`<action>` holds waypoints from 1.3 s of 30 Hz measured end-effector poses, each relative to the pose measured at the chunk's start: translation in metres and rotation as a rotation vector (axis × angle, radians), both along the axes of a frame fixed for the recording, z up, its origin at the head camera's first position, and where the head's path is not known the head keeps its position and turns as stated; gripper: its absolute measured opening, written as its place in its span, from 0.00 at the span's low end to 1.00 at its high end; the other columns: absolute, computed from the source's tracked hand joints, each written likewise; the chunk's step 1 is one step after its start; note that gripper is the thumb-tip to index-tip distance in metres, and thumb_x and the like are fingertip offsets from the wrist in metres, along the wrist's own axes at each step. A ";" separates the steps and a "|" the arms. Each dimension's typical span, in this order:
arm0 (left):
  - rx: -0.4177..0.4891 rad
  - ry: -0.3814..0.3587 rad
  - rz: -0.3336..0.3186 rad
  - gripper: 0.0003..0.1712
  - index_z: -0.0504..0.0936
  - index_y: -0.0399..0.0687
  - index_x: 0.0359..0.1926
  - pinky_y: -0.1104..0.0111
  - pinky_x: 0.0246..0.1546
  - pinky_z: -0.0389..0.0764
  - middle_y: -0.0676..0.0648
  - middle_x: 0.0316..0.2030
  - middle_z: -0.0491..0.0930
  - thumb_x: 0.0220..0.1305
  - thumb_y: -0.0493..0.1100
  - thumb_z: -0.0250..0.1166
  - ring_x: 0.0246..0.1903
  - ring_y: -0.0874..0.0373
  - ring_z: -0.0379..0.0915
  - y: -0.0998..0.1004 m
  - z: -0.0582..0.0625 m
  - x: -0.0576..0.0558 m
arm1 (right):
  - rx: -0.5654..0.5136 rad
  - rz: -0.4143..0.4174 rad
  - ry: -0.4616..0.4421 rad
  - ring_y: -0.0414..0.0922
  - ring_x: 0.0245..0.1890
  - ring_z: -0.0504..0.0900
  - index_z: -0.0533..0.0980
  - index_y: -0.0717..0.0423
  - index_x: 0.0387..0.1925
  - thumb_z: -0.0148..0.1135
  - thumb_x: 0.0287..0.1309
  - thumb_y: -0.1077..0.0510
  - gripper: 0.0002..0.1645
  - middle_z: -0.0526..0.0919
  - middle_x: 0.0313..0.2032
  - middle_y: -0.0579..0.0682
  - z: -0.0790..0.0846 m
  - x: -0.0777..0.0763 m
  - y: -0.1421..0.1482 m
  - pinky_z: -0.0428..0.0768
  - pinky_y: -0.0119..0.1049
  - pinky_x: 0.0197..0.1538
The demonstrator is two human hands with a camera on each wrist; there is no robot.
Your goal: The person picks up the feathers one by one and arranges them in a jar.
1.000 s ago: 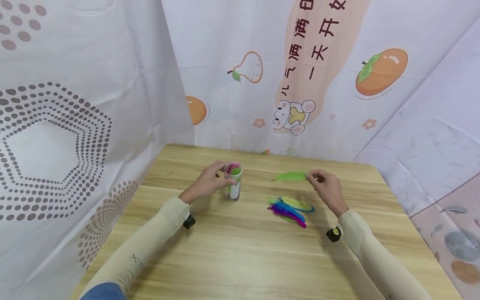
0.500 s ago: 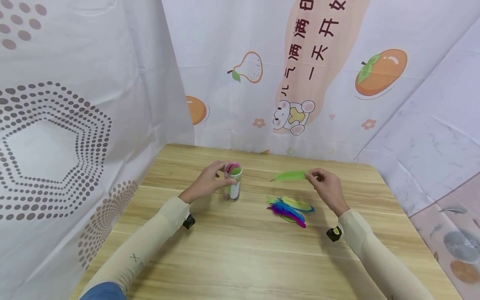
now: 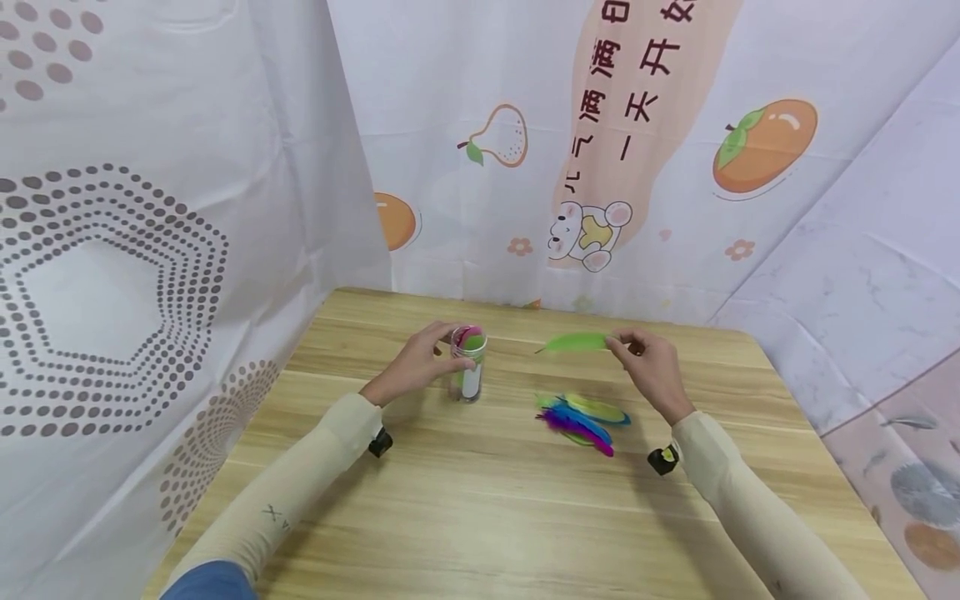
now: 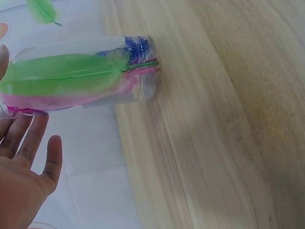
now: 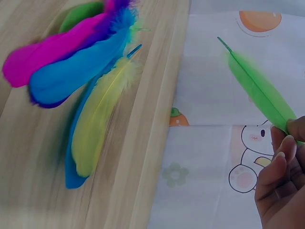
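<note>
My left hand point(image 3: 417, 361) holds a clear plastic jar point(image 3: 468, 385) near its top, thumb on the near side and fingers behind. Inside the jar, the left wrist view shows a green feather point(image 4: 66, 74), a pink feather point(image 4: 52, 101) and some dark blue. The jar stands upright on the table and its mouth is uncovered. My right hand point(image 3: 651, 367) pinches a light green feather point(image 3: 573, 342) by its broad tip, above the table. Its bare quill points left, toward the jar. In the right wrist view that green feather point(image 5: 259, 88) lies between thumb and fingertips.
A small pile of loose feathers point(image 3: 583, 421) lies on the wooden table point(image 3: 480, 508) between the hands, on the near side. It has a yellow feather point(image 5: 97, 124), a blue feather point(image 5: 76, 64) and a magenta feather point(image 5: 50, 52). A printed curtain point(image 3: 450, 225) hangs behind the table's far edge.
My right hand has shifted slightly left and up with the green feather, bringing the quill a little nearer the jar. The left hand and the jar stay in place.
</note>
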State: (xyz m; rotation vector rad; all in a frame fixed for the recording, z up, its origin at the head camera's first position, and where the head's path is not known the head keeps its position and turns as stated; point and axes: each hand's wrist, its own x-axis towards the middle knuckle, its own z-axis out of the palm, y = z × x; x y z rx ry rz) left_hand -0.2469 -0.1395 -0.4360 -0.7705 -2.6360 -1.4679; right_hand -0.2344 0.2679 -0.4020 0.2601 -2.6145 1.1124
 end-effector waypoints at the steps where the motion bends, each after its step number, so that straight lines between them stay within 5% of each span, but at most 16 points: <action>1: 0.000 -0.001 -0.001 0.36 0.75 0.66 0.69 0.56 0.53 0.76 0.58 0.56 0.77 0.61 0.62 0.73 0.54 0.59 0.72 0.000 0.000 0.000 | -0.002 0.000 -0.001 0.49 0.24 0.81 0.85 0.58 0.47 0.64 0.70 0.41 0.24 0.87 0.40 0.54 0.001 0.000 -0.001 0.74 0.33 0.23; 6: -0.003 -0.005 0.000 0.37 0.74 0.68 0.70 0.55 0.54 0.75 0.58 0.56 0.77 0.61 0.62 0.73 0.54 0.59 0.71 0.001 0.001 0.000 | -0.010 0.008 0.002 0.46 0.22 0.79 0.85 0.59 0.45 0.64 0.70 0.41 0.24 0.86 0.37 0.55 0.003 -0.002 -0.004 0.73 0.32 0.23; 14: 0.003 -0.011 0.011 0.36 0.75 0.67 0.68 0.56 0.52 0.75 0.59 0.57 0.77 0.61 0.62 0.74 0.54 0.59 0.71 0.000 0.001 0.000 | -0.037 0.010 0.004 0.54 0.24 0.79 0.86 0.57 0.44 0.64 0.70 0.41 0.23 0.84 0.31 0.53 0.005 -0.004 -0.009 0.72 0.33 0.22; 27: -0.010 0.007 0.006 0.36 0.75 0.66 0.69 0.55 0.52 0.76 0.57 0.55 0.77 0.62 0.61 0.73 0.53 0.58 0.72 0.000 0.002 0.001 | -0.049 0.039 0.013 0.45 0.22 0.78 0.86 0.56 0.45 0.65 0.71 0.43 0.20 0.86 0.36 0.53 0.011 -0.004 -0.018 0.73 0.33 0.22; 39: -0.014 0.005 0.009 0.35 0.75 0.65 0.69 0.57 0.53 0.76 0.58 0.55 0.77 0.62 0.60 0.74 0.53 0.60 0.72 0.000 0.002 0.000 | -0.053 0.057 0.022 0.49 0.22 0.77 0.85 0.53 0.45 0.64 0.70 0.40 0.21 0.81 0.26 0.51 0.021 -0.003 -0.027 0.71 0.34 0.21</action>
